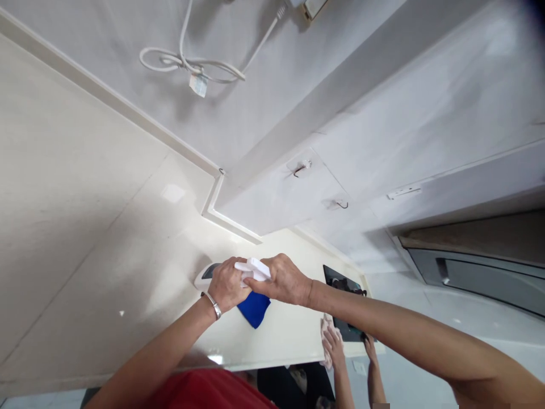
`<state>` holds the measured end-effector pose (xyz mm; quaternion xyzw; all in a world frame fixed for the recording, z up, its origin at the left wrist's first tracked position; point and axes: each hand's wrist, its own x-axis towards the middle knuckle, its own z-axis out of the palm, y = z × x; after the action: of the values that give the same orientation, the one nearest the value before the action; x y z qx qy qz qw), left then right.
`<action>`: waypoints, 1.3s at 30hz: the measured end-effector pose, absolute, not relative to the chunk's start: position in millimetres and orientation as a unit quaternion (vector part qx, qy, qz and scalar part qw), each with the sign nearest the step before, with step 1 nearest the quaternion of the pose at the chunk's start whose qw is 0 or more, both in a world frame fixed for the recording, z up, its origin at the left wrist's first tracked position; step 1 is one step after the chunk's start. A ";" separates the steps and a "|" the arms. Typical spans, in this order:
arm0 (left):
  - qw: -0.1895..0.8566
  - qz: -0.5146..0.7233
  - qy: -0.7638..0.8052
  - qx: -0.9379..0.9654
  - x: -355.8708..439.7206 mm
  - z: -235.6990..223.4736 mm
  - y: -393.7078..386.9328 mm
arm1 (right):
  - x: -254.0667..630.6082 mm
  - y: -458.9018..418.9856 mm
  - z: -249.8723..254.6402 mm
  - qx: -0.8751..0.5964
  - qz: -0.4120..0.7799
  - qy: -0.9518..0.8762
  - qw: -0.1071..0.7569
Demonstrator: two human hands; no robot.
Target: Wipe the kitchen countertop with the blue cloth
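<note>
The left hand [229,285] and right hand [284,279] are pinching a white piece [259,268] between them, probably for steadiness, a blue cloth [255,310] showing just below.

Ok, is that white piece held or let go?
Held: the white piece sits between the left hand and right hand, both closed on it.

The piece [258,268] between the person's fingers [258,285] was plain white. Just below them, the cloth [255,311] was solid deep blue; to their left, the device [200,279] was white with a dark panel. The countertop [293,326] beneath was cream. Right of them, the cooktop [342,328] was black, the rag [327,325] pale pinkish. Above them, the cord [162,52] was white.
</note>
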<state>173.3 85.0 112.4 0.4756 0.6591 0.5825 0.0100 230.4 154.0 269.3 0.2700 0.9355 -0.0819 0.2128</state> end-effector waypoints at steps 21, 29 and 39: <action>0.022 0.561 0.671 0.484 170.9 102.3 94.3 | 237.2 145.0 271.2 0.456 -0.265 0.828 0.192; 0.129 0.547 0.676 0.477 168.0 105.5 97.6 | 266.0 177.0 285.8 0.322 -0.358 0.868 0.126; 0.033 0.557 0.669 0.491 169.1 102.4 103.9 | 261.0 179.1 275.3 0.127 0.110 0.972 0.166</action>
<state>169.1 103.9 102.4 0.4907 0.6690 0.5574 0.0331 261.0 179.1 275.3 0.1273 0.9717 0.1102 0.1656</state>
